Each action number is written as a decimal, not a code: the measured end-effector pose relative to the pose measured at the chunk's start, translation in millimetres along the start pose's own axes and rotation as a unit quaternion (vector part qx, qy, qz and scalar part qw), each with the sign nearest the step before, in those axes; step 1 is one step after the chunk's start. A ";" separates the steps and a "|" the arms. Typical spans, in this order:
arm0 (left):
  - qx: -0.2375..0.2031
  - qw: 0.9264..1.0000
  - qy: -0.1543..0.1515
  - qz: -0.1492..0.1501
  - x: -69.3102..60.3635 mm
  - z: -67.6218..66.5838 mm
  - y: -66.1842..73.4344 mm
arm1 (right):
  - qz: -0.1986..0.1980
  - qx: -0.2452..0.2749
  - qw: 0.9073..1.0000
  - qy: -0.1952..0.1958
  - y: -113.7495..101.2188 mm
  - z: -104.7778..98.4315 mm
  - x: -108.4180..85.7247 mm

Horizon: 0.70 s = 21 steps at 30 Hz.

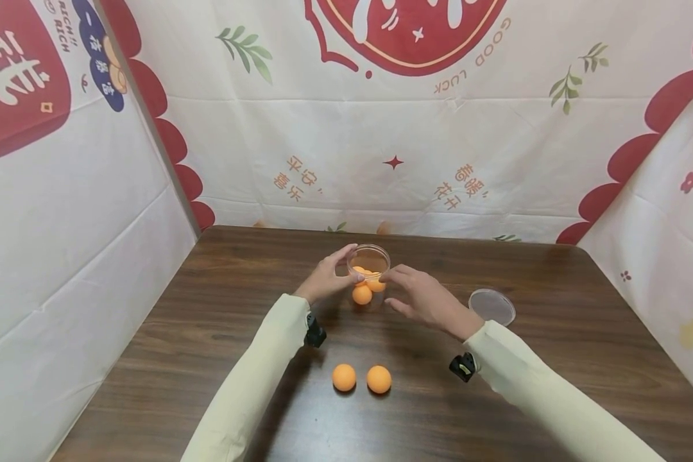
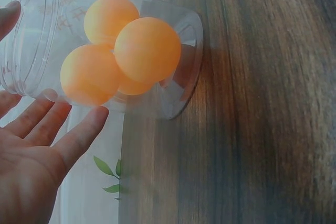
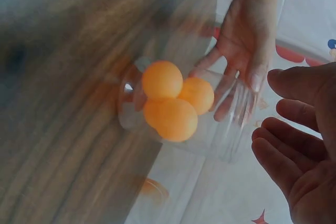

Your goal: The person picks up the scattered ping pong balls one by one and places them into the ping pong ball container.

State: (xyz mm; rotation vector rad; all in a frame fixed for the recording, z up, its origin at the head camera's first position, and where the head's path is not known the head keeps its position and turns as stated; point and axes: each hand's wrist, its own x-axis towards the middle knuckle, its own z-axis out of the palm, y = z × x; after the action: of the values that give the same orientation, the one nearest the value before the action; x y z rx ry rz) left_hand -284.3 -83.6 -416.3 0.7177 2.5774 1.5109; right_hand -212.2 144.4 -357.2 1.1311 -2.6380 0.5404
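Note:
A clear round jar [image 1: 369, 256] with several orange balls [image 2: 147, 50] inside stands on the wooden table. My left hand [image 1: 326, 276] holds the jar near its rim, thumb on the near side and fingers around the left side. On the jar's right is my right hand [image 1: 427, 299], its fingers relaxed and slightly bent; in the right wrist view this hand [image 3: 304, 140] has nothing between thumb and fingers. Whether its fingertips touch the jar, I cannot tell. In that view the left hand [image 3: 244, 40] spreads behind the jar [image 3: 210, 145].
Two loose orange balls [image 1: 344, 378] lie side by side on the table [image 1: 208, 385], nearer to me than the jar. A clear round lid [image 1: 492, 307] lies flat at the right, beside my right wrist. Printed cloth [image 1: 323, 128] hangs behind the table and along both sides.

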 end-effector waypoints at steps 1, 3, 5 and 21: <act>0.001 1.000 0.001 0.002 0.3 0.1 0.0 | -0.001 0.001 1.000 -0.001 -0.7 1.2 -2.3; 0.002 1.000 0.003 0.005 0.8 0.3 -0.5 | -0.004 0.007 1.000 -0.002 -2.5 3.5 -6.4; 0.001 1.000 0.004 0.007 1.1 0.2 -1.1 | -0.005 0.014 1.000 -0.006 -4.9 5.5 -10.2; 0.003 1.000 -0.003 0.005 1.4 -0.6 -1.6 | -0.006 0.085 0.990 -0.111 -31.2 31.5 -44.1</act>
State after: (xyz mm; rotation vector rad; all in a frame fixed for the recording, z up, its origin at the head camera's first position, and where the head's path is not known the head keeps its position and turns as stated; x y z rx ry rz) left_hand -286.3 -84.1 -417.1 0.7369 2.5793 1.5007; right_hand -161.2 140.2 -393.1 1.3259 -2.8144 0.6858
